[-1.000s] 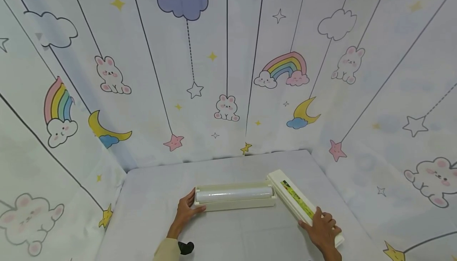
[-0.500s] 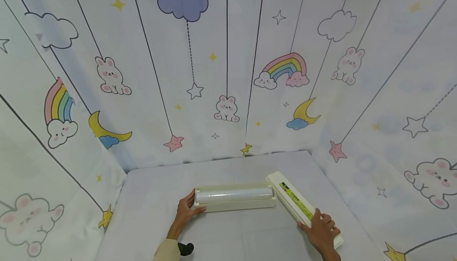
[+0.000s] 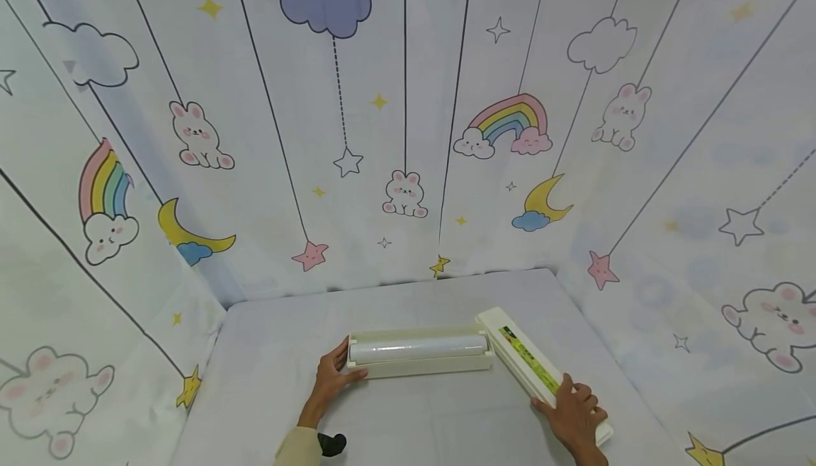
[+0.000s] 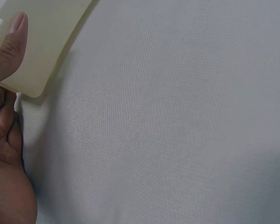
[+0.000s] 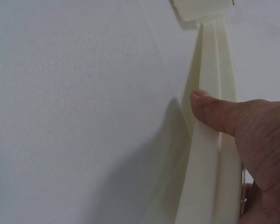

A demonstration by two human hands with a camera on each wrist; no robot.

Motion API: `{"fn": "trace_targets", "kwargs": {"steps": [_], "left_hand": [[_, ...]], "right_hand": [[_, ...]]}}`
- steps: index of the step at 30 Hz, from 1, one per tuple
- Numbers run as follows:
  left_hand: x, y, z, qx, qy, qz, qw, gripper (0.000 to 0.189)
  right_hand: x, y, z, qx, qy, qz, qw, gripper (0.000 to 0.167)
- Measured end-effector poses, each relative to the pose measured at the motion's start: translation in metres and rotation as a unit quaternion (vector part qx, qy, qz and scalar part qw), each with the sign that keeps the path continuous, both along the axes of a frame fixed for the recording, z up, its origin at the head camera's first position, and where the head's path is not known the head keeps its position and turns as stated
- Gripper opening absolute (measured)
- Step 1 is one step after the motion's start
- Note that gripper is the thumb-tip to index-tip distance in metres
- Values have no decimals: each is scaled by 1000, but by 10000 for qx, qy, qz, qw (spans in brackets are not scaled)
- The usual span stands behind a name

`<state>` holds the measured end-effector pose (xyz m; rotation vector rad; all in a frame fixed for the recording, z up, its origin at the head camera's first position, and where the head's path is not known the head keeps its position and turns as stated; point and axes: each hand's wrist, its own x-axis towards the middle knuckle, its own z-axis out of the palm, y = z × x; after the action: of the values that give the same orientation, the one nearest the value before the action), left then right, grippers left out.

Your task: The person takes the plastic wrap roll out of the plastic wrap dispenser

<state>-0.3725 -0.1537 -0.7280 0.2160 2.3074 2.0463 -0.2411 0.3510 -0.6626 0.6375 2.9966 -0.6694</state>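
A cream cling film dispenser base (image 3: 421, 367) lies lengthwise on the white-covered table, with a shiny roll of cling film (image 3: 417, 347) inside it. At its left end my left hand (image 3: 333, 374) grips it, thumb on the front wall and fingers round the end. In the left wrist view the thumb presses the base's pale wall (image 4: 51, 51). My right hand (image 3: 576, 409) holds the near end of the long cream lid (image 3: 519, 345), which has a green and yellow label. The lid slants away from the base's right end. My right thumb (image 5: 217, 112) lies across the lid's ridged side; the other fingers are mostly hidden.
The white cloth (image 3: 440, 423) covers the table. Printed curtains (image 3: 408, 119) with rabbits, stars and clouds stand along the back and both sides. A small dark object (image 3: 333, 443) shows beside the left sleeve (image 3: 298, 446).
The lid in my right hand has shifted very slightly toward me and stays at the same slant. My left hand and the base look unmoved.
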Motion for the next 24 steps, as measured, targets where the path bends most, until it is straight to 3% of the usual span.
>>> {"fn": "trace_targets", "kwargs": {"steps": [4,10,19,24], "left_hand": [[1,0,0,-45,146,46,9999,108],[2,-2,-2,-153,716,-121,9972,103],[-4,-3,-8,202,179,-119,9996,110],[5,1,8,-207,526,-99,9984,102]], "right_hand": [[-2,1,-2,-2,-23,-7,10000,106],[-2,3,-7,-112,-68,45,9999,105],[-4,7,-16,-155,-50,-2,9999,108],[-5,6,-16,-188,-60,-30,9998,107]]}}
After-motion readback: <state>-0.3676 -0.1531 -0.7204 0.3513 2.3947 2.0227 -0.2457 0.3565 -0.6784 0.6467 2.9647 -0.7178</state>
